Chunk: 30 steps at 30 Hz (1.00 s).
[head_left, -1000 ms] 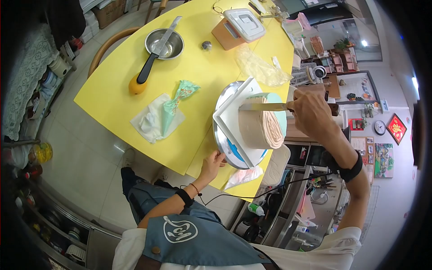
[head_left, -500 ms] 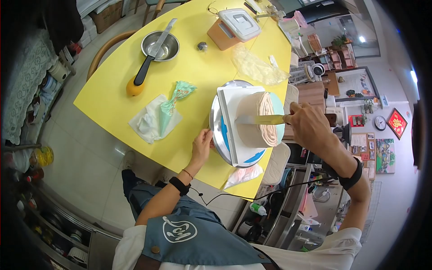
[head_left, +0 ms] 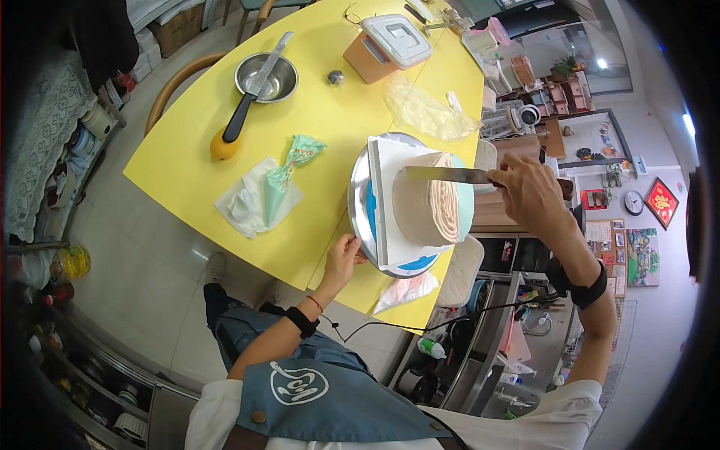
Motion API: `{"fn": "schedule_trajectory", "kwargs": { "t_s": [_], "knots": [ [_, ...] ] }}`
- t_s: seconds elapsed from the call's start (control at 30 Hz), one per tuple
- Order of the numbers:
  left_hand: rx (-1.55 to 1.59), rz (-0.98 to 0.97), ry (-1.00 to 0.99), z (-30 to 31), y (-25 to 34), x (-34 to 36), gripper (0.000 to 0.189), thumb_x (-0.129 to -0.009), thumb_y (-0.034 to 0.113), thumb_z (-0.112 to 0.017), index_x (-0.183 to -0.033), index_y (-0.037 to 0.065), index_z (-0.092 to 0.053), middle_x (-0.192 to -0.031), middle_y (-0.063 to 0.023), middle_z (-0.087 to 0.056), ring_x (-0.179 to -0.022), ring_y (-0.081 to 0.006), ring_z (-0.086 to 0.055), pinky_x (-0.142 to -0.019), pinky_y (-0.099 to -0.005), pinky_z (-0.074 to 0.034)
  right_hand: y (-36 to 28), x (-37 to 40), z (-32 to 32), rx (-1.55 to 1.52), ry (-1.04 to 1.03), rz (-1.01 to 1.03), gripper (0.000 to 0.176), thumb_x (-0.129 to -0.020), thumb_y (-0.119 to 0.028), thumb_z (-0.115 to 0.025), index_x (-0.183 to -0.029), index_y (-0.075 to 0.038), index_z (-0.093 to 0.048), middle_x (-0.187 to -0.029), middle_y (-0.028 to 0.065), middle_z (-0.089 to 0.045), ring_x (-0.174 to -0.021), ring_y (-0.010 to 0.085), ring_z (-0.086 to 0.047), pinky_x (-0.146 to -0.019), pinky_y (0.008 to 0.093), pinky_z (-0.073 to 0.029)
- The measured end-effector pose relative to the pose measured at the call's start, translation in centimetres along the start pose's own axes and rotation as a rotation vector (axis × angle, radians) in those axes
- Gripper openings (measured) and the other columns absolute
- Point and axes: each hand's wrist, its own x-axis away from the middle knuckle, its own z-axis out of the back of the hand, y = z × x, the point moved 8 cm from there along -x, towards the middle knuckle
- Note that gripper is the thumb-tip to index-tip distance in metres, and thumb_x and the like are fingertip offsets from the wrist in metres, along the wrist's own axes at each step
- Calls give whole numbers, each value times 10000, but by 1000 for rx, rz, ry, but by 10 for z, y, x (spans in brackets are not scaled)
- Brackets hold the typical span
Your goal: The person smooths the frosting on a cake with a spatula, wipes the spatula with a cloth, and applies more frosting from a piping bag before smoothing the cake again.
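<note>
A round cake with pale pink cream on its side and top edge and mint green beyond stands on a white square board. The board rests on a silver turntable. My right hand is closed on the handle end of a metal spatula, whose blade lies along the cake's side. At the turntable's near rim is my left hand, its fingers bent against the edge; the fingertips are partly hidden.
On the yellow table are a steel bowl with a knife across it, a mint piping bag on white paper, a lidded container, a clear plastic bag and a pink piping bag.
The spatula and my right hand have shifted up in the view and slightly right. The board has turned a little on the turntable. My left hand has moved slightly down along the rim.
</note>
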Motion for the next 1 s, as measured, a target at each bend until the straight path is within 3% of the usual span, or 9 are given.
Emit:
{"fn": "schedule_trajectory", "kwargs": {
  "t_s": [0.4,0.63,1.0],
  "knots": [
    [-17,-19,12,-1,-5,1,243,-920,185,-454,-915,-52,-510,-824,-110,-592,-665,-159,-625,-593,-252,-534,-18,15,10,-70,-111,95,208,-699,-7,-586,-879,-72,-666,-831,88,-581,-786,269,-587,-660,371,-461],
    [-36,-12,-16,-7,-15,9,226,-918,170,-455,-893,-47,-511,-801,-123,-604,-679,-172,-633,-598,-261,-533,21,-29,2,-97,26,13,183,-700,-44,-550,-836,-37,-671,-796,144,-595,-708,318,-591,-639,408,-453],
    [-31,7,-1,-3,-14,8,247,-914,194,-468,-902,-49,-511,-806,-114,-602,-694,-169,-630,-620,-266,-533,37,-29,-21,-154,-93,-40,229,-661,-33,-582,-866,-52,-681,-776,137,-629,-735,315,-597,-659,393,-459]
  ]
}}
